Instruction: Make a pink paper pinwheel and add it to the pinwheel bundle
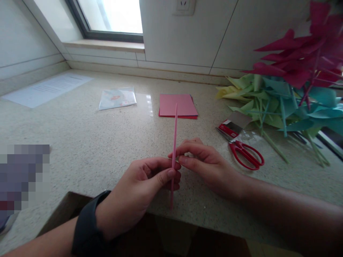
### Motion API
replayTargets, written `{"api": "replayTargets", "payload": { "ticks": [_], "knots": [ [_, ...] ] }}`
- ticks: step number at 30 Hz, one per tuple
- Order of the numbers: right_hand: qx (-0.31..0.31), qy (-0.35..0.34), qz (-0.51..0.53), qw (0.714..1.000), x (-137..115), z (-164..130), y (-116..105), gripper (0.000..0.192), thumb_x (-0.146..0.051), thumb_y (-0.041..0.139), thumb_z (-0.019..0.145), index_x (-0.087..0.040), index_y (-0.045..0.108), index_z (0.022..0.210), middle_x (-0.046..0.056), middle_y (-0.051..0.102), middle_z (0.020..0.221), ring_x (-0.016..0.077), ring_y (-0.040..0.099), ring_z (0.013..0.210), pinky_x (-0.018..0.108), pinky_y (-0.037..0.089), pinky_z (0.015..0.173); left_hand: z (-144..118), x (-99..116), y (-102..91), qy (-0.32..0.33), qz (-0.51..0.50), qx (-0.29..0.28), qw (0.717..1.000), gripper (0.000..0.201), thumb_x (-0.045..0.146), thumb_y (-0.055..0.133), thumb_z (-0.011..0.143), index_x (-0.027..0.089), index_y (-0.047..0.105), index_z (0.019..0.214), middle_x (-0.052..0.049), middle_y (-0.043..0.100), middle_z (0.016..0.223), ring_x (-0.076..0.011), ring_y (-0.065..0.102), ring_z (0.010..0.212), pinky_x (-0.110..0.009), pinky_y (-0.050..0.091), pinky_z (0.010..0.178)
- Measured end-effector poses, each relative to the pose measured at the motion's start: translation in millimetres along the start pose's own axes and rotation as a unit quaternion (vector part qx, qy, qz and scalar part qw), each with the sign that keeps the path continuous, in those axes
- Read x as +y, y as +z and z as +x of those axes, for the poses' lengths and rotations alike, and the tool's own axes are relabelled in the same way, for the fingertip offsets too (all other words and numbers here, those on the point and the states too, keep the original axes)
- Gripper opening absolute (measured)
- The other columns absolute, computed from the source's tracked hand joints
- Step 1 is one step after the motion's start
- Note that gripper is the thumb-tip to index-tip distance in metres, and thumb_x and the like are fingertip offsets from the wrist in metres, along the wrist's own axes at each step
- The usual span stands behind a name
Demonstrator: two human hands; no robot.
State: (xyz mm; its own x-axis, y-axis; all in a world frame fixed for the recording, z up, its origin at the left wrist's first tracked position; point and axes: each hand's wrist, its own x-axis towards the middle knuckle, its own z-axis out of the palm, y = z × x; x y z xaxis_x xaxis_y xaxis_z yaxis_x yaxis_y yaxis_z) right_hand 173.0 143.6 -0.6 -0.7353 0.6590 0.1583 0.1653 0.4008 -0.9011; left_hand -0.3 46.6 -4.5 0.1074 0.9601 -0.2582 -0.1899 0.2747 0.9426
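A thin pink paper stick (175, 137), apparently rolled, stands nearly upright in front of me above the counter's front edge. Its lower half is gripped between the thumb and fingers of my left hand (139, 192), which wears a dark band at the wrist. Just above that grip, my right hand (210, 166) closes its thumb and forefinger about the stick, one fingertip passing behind it. Beyond the stick's tip lies a stack of square paper (166, 103), pink on top with red showing underneath.
Red-handled scissors (246, 155) lie to the right, by a red and grey packet (230, 127). Magenta, teal and yellow folded paper flowers (289, 89) pile up at the right. A clear packet (118, 98) and a printed sheet (48, 89) lie at the back left.
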Motion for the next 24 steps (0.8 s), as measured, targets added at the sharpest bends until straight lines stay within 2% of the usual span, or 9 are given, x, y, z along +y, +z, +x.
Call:
{"api": "replayTargets", "payload": {
  "ticks": [8,16,20,24],
  "knots": [
    [0.013,0.0,0.006,1.0,2.0,-1.2,0.6,0.011,-0.027,0.06,0.094,-0.024,0.071,0.093,0.001,0.067,0.089,0.0201,0.057,0.097,0.039,0.039,0.093,0.7,-0.3,-0.1,0.004,-0.064,-0.037,0.997,0.015,0.029,0.069,0.091,0.017,0.075,0.095,-0.003,0.071,0.083,-0.0143,0.064,0.078,-0.026,0.052,0.075],
    [-0.012,-0.013,0.009,1.0,-0.4,0.5,-0.3,0.017,-0.027,0.058,0.096,-0.025,0.071,0.105,0.001,0.07,0.094,0.0195,0.06,0.097,0.039,0.04,0.093,1.1,-2.4,-2.5,0.018,-0.038,-0.057,0.997,0.016,0.029,0.063,0.095,0.018,0.074,0.091,-0.002,0.069,0.081,-0.0126,0.062,0.077,-0.024,0.049,0.076],
    [-0.038,-0.028,0.018,0.999,-3.5,1.9,-3.3,0.016,-0.024,0.056,0.096,-0.023,0.072,0.1,0.0,0.068,0.083,0.0172,0.062,0.088,0.037,0.042,0.089,0.9,-3.3,-2.8,0.001,-0.047,-0.064,0.997,0.019,0.03,0.063,0.094,0.016,0.074,0.087,-0.003,0.07,0.081,-0.0135,0.063,0.076,-0.026,0.05,0.076],
    [-0.048,-0.03,0.037,0.998,-4.3,2.0,-4.9,0.013,-0.023,0.058,0.096,-0.021,0.071,0.094,-0.001,0.067,0.08,0.0153,0.061,0.083,0.035,0.042,0.086,1.0,-4.1,-2.6,-0.014,-0.081,-0.06,0.995,0.016,0.029,0.066,0.092,0.017,0.075,0.09,-0.004,0.073,0.082,-0.0141,0.065,0.076,-0.025,0.052,0.073]
  ]
}}
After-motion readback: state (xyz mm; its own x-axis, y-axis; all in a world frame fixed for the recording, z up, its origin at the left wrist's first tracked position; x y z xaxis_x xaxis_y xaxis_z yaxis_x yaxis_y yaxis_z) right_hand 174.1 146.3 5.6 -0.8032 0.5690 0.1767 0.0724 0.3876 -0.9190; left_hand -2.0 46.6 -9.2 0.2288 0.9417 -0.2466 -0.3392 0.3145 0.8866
